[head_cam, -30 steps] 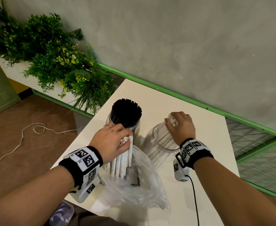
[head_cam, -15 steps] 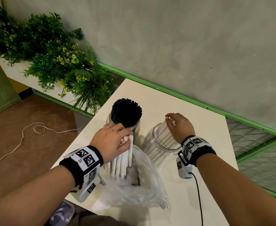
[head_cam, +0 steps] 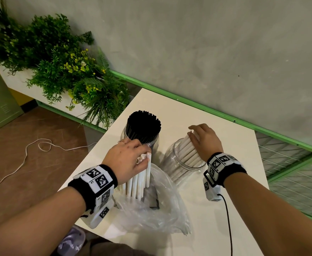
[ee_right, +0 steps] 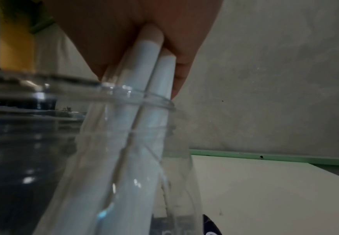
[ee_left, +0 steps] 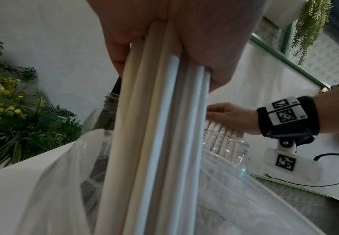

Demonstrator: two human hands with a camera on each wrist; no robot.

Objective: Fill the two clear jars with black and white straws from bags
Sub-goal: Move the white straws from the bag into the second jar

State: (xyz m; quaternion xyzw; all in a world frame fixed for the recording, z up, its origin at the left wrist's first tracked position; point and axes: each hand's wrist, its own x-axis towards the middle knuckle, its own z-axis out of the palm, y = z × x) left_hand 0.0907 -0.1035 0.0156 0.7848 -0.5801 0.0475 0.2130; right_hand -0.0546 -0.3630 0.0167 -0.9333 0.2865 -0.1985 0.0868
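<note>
1. The left hand [head_cam: 127, 159] is curled tightly round a bundle of white straws [head_cam: 138, 180], held upright with their lower ends in the clear plastic bag [head_cam: 157, 206] near the table [head_cam: 188, 111] front edge.
2. Just behind it stands the first jar [head_cam: 125, 133], packed with black straws [head_cam: 143, 126], close to the table's left edge.
3. The second jar [head_cam: 184, 163] leans, part-filled with white straws [head_cam: 188, 150].
4. The right hand [head_cam: 205, 139] lies over their tops, fingers bent round a few; bare tabletop lies beyond.
5. Two jars, one bag.
</note>
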